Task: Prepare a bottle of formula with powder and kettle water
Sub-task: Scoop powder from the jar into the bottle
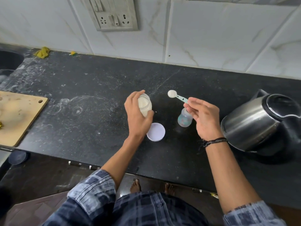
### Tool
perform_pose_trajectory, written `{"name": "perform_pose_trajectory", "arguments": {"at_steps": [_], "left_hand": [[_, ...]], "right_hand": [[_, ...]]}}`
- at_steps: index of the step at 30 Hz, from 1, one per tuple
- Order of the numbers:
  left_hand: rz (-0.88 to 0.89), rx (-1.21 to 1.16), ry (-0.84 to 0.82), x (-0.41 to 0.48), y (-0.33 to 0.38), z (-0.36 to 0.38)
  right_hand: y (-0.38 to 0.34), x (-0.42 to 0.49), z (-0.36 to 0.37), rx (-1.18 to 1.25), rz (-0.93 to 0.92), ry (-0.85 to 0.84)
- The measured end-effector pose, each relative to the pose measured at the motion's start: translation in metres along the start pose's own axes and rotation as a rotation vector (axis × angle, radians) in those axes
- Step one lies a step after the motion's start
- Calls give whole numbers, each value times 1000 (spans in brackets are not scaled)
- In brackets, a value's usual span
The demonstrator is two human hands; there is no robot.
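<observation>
Head view of the bench point(97, 131) during powder dosing. The left hand point(137, 116) is curled round a clear jar of pale powder point(145, 105), thumb on the near side and fingers over the far rim; the jar is open. Its round white lid point(156, 132) lies flat on the bench just below this hand, beside the wrist.

The right hand point(205, 118) pinches the handle end of a pale green measuring scoop point(178, 96) between thumb and fingertips, the other fingers loosely bent. The scoop's bowl points away from the hand, up and to the left, and is heaped with white powder. It is held in the air between the two hands, clear of the jar.

The baby bottle point(184, 119), clear with a coloured print, stands on the bench directly under the right hand's fingers, which hide its mouth. The scoop's bowl is beyond the bottle, not over it.

A steel kettle with a black lid point(260, 123) stands to the right of the right hand, near the wrist, which wears a dark braided band point(215, 141). Well to the left of the left hand a wooden board point(17, 116) lies at the bench edge. Beyond both hands, a switch and socket panel point(112, 13) sits on the tiled wall.
</observation>
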State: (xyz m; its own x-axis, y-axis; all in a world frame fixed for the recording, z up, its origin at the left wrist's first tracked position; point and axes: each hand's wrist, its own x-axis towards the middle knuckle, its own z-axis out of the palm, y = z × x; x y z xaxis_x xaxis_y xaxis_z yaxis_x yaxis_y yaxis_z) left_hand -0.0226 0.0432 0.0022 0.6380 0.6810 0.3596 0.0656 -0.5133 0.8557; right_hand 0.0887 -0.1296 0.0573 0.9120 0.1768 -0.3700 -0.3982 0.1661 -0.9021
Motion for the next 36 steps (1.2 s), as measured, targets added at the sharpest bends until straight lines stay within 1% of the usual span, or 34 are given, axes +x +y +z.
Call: {"name": "perform_pose_trajectory", "arguments": {"at_steps": [3, 6, 9, 11, 17, 21, 29, 33, 36], "left_hand": [[74, -3, -133, -9, 8, 20], [84, -6, -283, -15, 7, 41], [-10, -54, -414, -17, 7, 61], [-75, -42, -493, -16, 8, 73], [-145, 28, -646, -7, 12, 94], [-183, 31, -669, -5, 14, 101], [-235, -25, -627, -7, 13, 109], [-253, -48, -617, -8, 12, 110], [-252, -53, -615, -7, 13, 109]], "right_hand": [[-6, 3, -24, 31, -64, 41], [-7, 1, -41, 0, -107, 77], [-3, -1, -52, -7, -145, 107], [0, -1, -57, -15, -159, 126], [9, -3, -67, -101, -223, 146], [13, 1, -72, -204, -289, 143], [21, 8, -75, -378, -389, 161], [25, 8, -77, -511, -493, 177], [27, 6, -78, -598, -620, 176]]}}
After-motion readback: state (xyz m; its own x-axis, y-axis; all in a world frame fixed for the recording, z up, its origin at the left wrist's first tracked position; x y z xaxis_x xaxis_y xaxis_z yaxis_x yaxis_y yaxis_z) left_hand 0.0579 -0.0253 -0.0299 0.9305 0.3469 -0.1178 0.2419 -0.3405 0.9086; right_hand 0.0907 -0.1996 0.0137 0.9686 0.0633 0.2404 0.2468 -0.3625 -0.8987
